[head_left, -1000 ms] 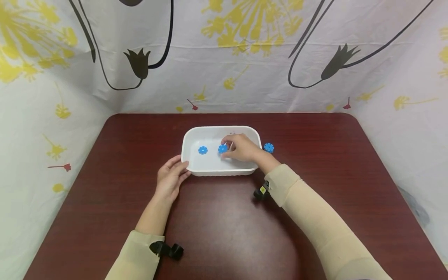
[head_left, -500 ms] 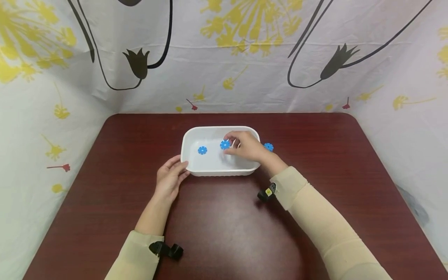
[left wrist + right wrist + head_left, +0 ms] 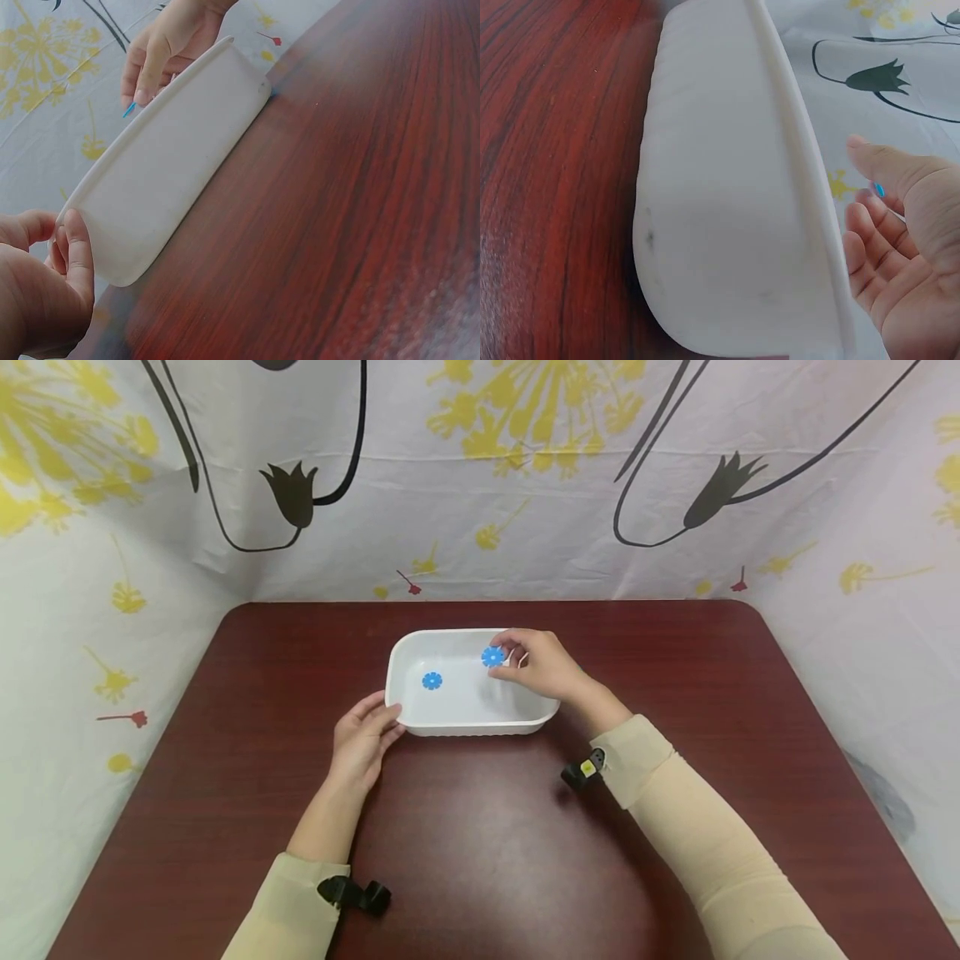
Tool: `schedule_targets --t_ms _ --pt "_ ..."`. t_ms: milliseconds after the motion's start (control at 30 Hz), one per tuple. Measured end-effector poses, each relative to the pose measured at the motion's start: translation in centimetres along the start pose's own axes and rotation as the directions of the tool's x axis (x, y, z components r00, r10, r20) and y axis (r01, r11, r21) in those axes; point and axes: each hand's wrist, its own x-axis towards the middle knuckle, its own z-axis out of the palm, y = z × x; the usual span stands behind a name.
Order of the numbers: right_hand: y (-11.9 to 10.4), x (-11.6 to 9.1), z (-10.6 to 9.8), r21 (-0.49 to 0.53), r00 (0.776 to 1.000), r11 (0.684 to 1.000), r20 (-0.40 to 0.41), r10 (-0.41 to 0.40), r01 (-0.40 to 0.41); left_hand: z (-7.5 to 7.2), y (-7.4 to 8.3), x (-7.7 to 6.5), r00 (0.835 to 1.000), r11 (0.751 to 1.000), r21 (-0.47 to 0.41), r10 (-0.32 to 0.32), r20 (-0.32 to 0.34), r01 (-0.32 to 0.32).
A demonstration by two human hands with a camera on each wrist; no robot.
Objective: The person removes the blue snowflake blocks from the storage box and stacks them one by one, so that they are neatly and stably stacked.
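A white plastic tray stands on the table in the head view. My left hand grips its near left corner, thumb over the rim and fingers outside; the left wrist view shows the same pinch on the tray wall. Above the right part of the tray, my right hand pinches a blue notched plastic disc between thumb and fingers. The disc shows edge-on in the left wrist view and as a sliver in the right wrist view. A second blue notched disc lies on the tray floor, left of centre.
The dark red wooden table extends around the tray. Patterned cloth hangs behind it and at both sides. A small blue spot shows beside the tray's far end in the left wrist view.
My right hand has lifted the blue disc and drawn it up, back and to the right. Its wrist now covers the disc seen earlier right of the tray. My left hand keeps its place.
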Motion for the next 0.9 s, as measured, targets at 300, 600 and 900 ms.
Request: schedule_targets --t_ms 300,600,900 --pt "0.4 -0.6 -1.1 0.017 0.998 1.0 -0.062 0.008 -0.007 0.0 0.0 0.0 1.0 1.0 0.006 -0.003 0.003 0.003" --pt "0.9 -1.3 -2.3 0.039 0.993 0.999 -0.116 0.023 -0.018 0.0 0.0 -0.1 1.0 1.0 0.003 -0.005 0.009 0.005" --pt "1.8 -2.2 -3.6 0.064 0.989 0.996 -0.134 0.066 -0.058 0.0 -0.2 0.0 0.999 0.999 -0.036 0.026 0.028 -0.025"
